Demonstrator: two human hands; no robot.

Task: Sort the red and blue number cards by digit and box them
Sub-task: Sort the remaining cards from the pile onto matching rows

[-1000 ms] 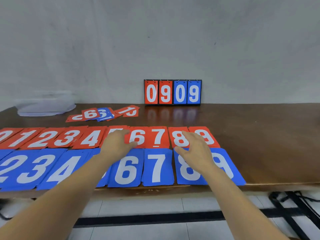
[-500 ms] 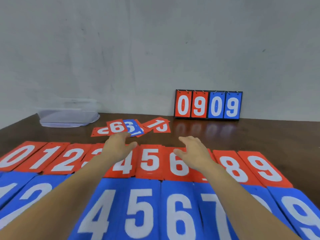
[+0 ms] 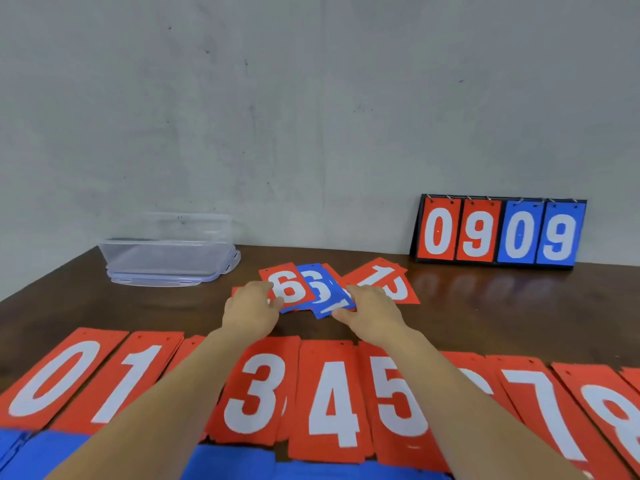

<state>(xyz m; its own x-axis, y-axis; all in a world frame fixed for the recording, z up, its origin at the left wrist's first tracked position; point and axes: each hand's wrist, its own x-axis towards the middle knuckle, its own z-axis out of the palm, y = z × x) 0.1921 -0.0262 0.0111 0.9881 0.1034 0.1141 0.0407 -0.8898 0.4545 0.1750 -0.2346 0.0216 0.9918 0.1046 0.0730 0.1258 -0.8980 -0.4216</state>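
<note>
A clear plastic lidded box point(image 3: 166, 254) sits well left of the loose heap of red and blue number cards point(image 3: 311, 289), back by the wall. The left hand point(image 3: 251, 313) meets the heap's left side, thumb against the near corner of the red 6 card point(image 3: 291, 285). Its grip is curled, but I cannot tell whether it pinches the card or only touches it. The right hand point(image 3: 372, 315) lies on the heap's right side, forefinger on top and thumb by the near corner of the fanned blue cards point(image 3: 322, 294); that grip is equally unclear. Well right of the heap stands a black flip scoreboard point(image 3: 498, 233) reading 0909. Nearer than the heap runs the sorted row of red cards point(image 3: 332, 400), with a blue row point(image 3: 235, 462) nearer still.

Sorting looks to be the step in hand, and these leftovers are the last unsorted cards. The next move calls for lifting one thin card by an edge, reading its digit and carrying it to the matching pile.

A bare strip of dark wooden counter point(image 3: 519, 323) separates the heap from the red row, and there is open room right of the heap. Both forearms cross the red row, so a low pull-back could scuff those cards.
</note>
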